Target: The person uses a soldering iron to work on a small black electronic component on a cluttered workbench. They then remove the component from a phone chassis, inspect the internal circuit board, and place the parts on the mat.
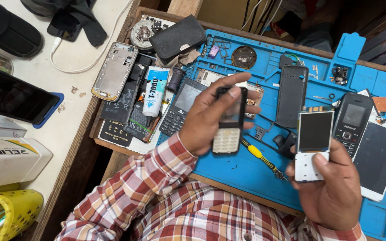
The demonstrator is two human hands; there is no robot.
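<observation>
a blue silicone repair mat (246, 174) covers a wooden workbench (112, 165), its moulded compartments along the far edge holding small screws and parts. over it the left hand (206, 120) grips a black keypad phone front housing (229, 120), fingers wrapped round its back and thumb pressed at its top edge, keypad facing up. the right hand (331, 187) pinches a white phone board with its display (313, 145) upright, thumb on the lower white part, fingers behind. both pieces hang above the mat, near each other but apart.

on the mat between the hands lies a yellow-handled screwdriver (262, 158). a black back cover (291, 96) lies flat beyond it, and a black keypad phone (180, 107) sits just left of the left hand. at the right edge rest a second keypad phone (351, 122) and a white smartphone (380, 156), touching side by side.

left of the mat sit a tube of adhesive (153, 93) on a black battery (121, 107), a silver phone frame (114, 71) and a black pouch (177, 38). further left a pale counter (74, 58) carries a white cable (90, 58), a dark tablet (14, 98) and boxes. a yellow perforated basket (10, 212) stands at the lower left corner.
</observation>
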